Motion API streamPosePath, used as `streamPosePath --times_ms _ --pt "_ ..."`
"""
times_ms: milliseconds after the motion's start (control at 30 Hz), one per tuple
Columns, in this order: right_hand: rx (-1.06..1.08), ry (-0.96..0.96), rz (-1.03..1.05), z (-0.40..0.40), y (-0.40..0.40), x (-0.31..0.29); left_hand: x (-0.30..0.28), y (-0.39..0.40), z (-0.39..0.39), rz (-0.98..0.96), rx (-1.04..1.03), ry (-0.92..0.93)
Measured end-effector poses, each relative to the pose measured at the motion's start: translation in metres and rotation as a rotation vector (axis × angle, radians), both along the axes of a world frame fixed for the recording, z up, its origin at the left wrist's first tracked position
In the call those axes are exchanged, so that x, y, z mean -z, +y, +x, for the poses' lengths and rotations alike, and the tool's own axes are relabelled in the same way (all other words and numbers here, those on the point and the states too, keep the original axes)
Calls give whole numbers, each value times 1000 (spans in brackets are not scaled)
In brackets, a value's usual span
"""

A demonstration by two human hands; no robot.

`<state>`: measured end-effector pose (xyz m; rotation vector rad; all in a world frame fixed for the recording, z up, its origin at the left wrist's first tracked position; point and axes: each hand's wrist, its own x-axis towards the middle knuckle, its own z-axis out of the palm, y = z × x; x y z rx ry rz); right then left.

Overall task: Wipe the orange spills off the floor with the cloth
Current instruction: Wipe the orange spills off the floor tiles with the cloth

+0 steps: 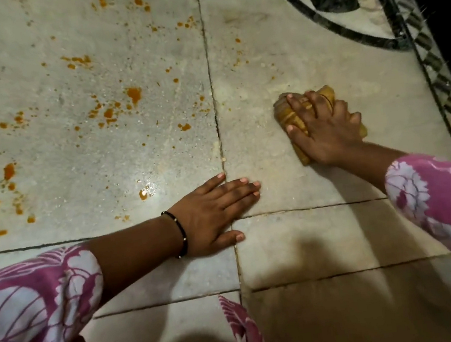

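Observation:
Orange spills (pixel 109 111) lie scattered in many drops and blotches over the grey marble floor (pixel 79 161), mostly on the big left tile. A bunched, orange-stained cloth (pixel 286 115) sits on the right tile, pressed down under my right hand (pixel 325 131), whose fingers curl over it. My left hand (pixel 213 215) rests flat on the floor across a tile joint, fingers spread, holding nothing. A small wet orange blob (pixel 143 193) lies just left of it. The tile around the cloth shows only a few faint specks.
A dark curved inlay band (pixel 322 19) and a checkered border strip (pixel 450 101) run along the floor's right side, next to a black edge. My pink floral sleeves and a strip of dress (pixel 245 331) hang over the near tiles, which lie in shadow.

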<state>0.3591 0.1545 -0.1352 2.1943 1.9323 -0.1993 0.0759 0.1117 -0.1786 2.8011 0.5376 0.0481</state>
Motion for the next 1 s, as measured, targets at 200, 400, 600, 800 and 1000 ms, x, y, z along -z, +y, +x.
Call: streamPosePath --times_ms 200,400,600,800,1000 --pt "-303 -158 -191 -25 -53 -16 -22 -11 -36 -59 -254 -12" --pt "-849 1 -166 -102 -159 6 -30 -79 -137 -74 -753 -10" --pt "-726 232 -72 -246 -94 11 -27 -139 -193 -70 -1081 27" --pt "-224 172 57 -169 -94 7 -31 -168 -209 -85 -1075 101" --pt "-417 127 49 -239 -164 13 -28 -118 -177 -32 -985 -12"
